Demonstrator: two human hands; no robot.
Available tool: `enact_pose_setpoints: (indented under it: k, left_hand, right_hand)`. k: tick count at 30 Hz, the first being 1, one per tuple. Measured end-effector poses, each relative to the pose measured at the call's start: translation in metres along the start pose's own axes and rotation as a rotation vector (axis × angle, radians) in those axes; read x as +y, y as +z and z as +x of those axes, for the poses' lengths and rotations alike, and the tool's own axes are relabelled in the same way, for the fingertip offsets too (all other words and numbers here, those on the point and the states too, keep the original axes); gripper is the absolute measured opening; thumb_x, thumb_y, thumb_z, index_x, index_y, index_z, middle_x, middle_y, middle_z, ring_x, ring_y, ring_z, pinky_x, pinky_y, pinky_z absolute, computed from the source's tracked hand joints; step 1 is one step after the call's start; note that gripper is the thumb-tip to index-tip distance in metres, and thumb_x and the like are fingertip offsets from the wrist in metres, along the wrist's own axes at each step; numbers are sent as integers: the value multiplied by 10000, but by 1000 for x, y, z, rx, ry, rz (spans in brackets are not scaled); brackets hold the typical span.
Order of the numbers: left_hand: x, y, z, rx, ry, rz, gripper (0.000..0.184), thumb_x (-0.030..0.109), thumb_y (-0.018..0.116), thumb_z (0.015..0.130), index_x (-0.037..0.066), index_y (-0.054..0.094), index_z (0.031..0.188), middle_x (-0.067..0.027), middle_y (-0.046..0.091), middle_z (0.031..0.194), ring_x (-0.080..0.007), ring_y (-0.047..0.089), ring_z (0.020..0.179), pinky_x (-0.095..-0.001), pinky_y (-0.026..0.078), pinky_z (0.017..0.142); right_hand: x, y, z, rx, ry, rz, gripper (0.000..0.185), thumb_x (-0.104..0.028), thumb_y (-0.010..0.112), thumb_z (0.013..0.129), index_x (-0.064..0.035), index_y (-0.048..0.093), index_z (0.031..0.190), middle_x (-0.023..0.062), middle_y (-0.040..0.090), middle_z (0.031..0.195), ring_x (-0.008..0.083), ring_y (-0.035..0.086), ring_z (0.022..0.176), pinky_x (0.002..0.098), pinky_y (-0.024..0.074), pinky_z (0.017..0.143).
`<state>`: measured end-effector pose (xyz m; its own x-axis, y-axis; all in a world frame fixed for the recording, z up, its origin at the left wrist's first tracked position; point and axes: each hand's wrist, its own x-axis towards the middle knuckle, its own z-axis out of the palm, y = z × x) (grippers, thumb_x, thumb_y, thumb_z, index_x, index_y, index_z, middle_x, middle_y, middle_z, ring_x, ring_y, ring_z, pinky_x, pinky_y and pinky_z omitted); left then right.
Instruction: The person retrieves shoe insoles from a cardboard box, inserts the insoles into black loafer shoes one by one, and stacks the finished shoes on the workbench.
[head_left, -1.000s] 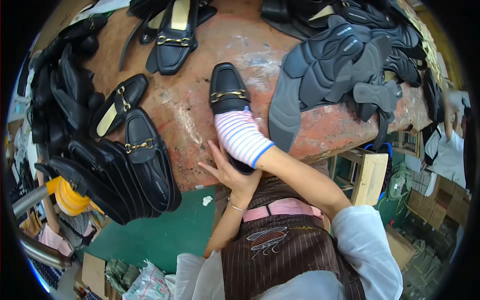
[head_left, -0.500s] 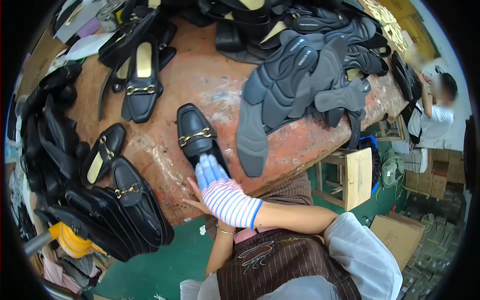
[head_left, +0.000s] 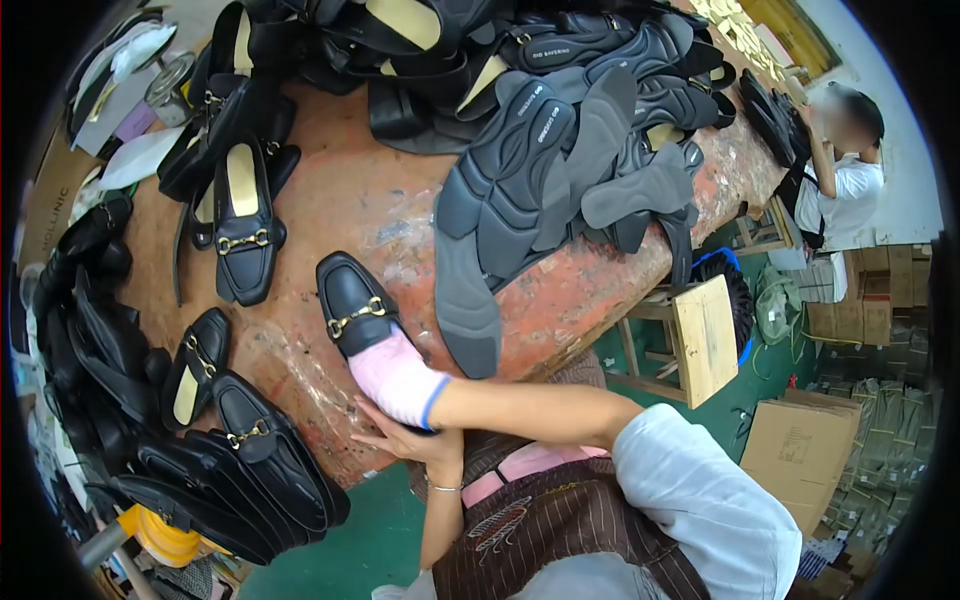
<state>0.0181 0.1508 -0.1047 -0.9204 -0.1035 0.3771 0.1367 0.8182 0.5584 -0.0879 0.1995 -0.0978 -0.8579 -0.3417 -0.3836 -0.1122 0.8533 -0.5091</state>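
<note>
A black loafer (head_left: pixel 348 290) with a gold chain-like buckle lies on the worn reddish table, toe pointing away from me. My right hand (head_left: pixel 388 372), in a pink and white striped glove, reaches deep into its opening, so the fingers are hidden inside. Bare and with a bracelet at the wrist, my left hand (head_left: pixel 405 438) cups the heel end from behind and below. Its fingers extend along the left side of the heel, and the right forearm and glove partly cover it.
Dark padded insoles (head_left: pixel 510 190) are heaped to the right. Finished-looking loafers (head_left: pixel 245 250) stand at left, with a row of black shoes (head_left: pixel 260 460) near the left edge. A wooden stool (head_left: pixel 700 340) stands beside the table; another person (head_left: pixel 845 190) works at far right.
My right hand has slid further into the loafer, and its fingers have disappeared from sight. The left hand stays at the heel. The camera view has shifted somewhat.
</note>
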Motion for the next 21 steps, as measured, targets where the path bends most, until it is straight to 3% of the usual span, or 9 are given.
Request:
enact_pose_setpoints:
  k: [8,12,13,14,16,17,18,20,21]
  left_hand:
    - [12,-2,9,-19,-29,-53,1074,462,775,753,-93,242,1503,-269,400,1500,-424,351,1417,-588,47,1190]
    - [28,-3,20,183,28,-75,892,370,803,734,-46,412,1420,-231,521,1385,-419,444,1342,-596,87,1181]
    - [29,-10,26,199,45,-73,892,370,803,734,-46,412,1420,-231,521,1385,-419,444,1342,-596,87,1181]
    - [28,-22,32,110,158,-7,746,330,802,736,-25,479,1306,-221,555,1275,-416,494,1244,-579,179,1137]
    - [29,-47,45,-59,350,144,453,251,801,739,16,612,1077,-201,624,1054,-410,593,1048,-546,361,1049]
    - [30,-56,55,-30,343,158,453,251,801,739,16,612,1077,-201,624,1054,-410,593,1048,-546,361,1049]
    - [30,-66,66,-245,297,150,374,227,796,743,19,585,971,-195,598,966,-399,580,955,-523,396,946]
    - [29,-89,87,-672,195,117,301,178,788,750,23,530,759,-184,546,790,-379,554,769,-476,464,740]
    - [31,-104,97,-643,195,125,301,178,788,750,23,530,759,-184,546,790,-379,554,769,-476,464,740]
  right_hand:
    - [4,-47,12,-95,-84,39,307,-188,484,925,-24,653,1121,131,697,1051,309,651,1047,407,504,919]
    - [12,-51,2,292,-128,-152,267,-122,525,874,-21,678,1069,172,705,960,349,671,948,385,523,876]
    - [14,-65,-10,126,-230,-69,265,-106,543,854,-37,692,1061,189,703,980,345,674,954,393,520,878]
    - [24,-82,-29,-42,-335,7,266,-90,561,834,-54,707,1054,207,701,1000,340,677,959,401,518,879]
    - [54,-130,-78,26,-758,421,277,-86,576,813,-93,729,1044,194,706,956,337,682,913,401,530,849]
    - [74,-163,-101,35,-680,485,286,-93,592,804,-103,738,1050,178,711,944,340,682,891,399,544,802]
    - [101,-194,-120,250,-582,229,242,-85,592,780,-74,736,974,182,699,898,361,672,855,423,548,775]
    - [129,-259,-141,290,185,-577,326,-64,628,682,-52,697,1000,182,654,991,360,626,1030,430,493,971]
    - [183,-247,-147,631,180,-761,360,-65,662,680,-67,692,1039,178,604,1215,376,500,1263,486,362,1115]
